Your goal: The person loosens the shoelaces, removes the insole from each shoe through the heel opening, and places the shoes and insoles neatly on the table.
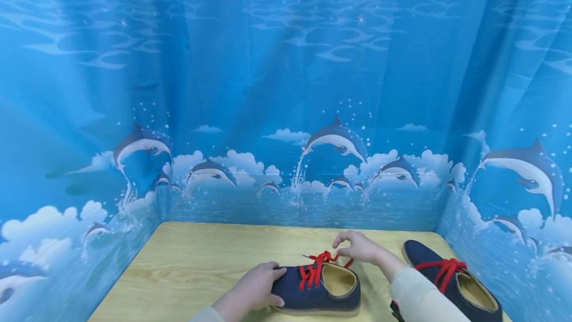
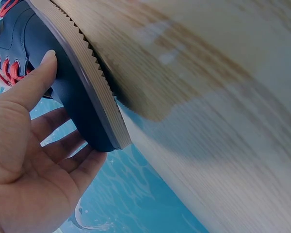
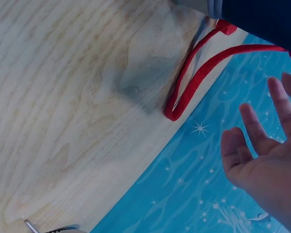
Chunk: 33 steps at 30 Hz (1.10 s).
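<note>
A navy shoe [image 1: 313, 292] with red laces [image 1: 318, 267] stands on the wooden table, toe to the left. My left hand [image 1: 256, 284] grips its toe, the thumb [image 2: 41, 80] on the upper and the fingers curled around the far side. The laces are gathered at the top of the tongue, and a metal-tipped end sticks out leftward. Just behind the shoe opening hovers my right hand [image 1: 357, 246], fingers loosely bent and spread, holding nothing. In the right wrist view a red lace loop [image 3: 184, 94] hangs beside that hand [image 3: 266, 150], apart from the visible fingers.
A second navy shoe [image 1: 451, 282], its red laces tied in a bow, lies at the table's right side, partly behind my right sleeve [image 1: 424, 294]. The pale wooden table [image 1: 201, 247] meets a blue dolphin-print curtain [image 1: 286, 88] at the back and both sides.
</note>
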### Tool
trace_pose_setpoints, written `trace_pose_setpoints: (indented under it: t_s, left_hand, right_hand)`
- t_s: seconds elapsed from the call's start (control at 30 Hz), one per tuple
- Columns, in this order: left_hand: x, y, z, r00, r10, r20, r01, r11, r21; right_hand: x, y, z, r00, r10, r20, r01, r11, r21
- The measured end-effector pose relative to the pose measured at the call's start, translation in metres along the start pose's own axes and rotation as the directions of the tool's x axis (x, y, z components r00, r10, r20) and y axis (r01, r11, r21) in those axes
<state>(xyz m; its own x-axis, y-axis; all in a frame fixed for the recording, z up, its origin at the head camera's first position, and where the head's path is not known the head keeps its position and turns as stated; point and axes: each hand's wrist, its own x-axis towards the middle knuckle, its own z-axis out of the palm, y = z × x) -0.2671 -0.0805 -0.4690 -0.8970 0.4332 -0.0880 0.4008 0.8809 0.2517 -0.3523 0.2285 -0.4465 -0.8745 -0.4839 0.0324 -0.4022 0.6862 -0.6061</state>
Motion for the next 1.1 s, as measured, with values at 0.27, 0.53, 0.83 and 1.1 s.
trace_pose_setpoints:
  t_s: [0.27,0.53,0.83,1.1]
  left_hand:
    - [-0.002,0.0,0.0,1.0,0.005,-0.008,-0.005,1.0,0.005]
    - [-0.002,0.001,0.0,1.0,0.004,-0.02,-0.004,1.0,0.01]
    - [-0.001,-0.001,0.002,1.0,0.001,-0.019,-0.001,1.0,0.012]
    - [0.002,-0.001,0.002,0.999,-0.026,0.028,0.027,1.0,-0.012]
  right_hand:
    - [0.003,0.0,0.007,0.994,-0.097,0.056,0.1,0.993,-0.057]
    - [0.007,-0.002,0.015,0.994,-0.105,0.039,0.109,0.989,-0.098]
    - [0.018,-0.005,-0.002,0.969,-0.02,-0.248,-0.022,0.986,-0.167]
    - [0.024,-0.013,-0.032,0.886,0.131,-0.445,-0.177,0.982,-0.064]
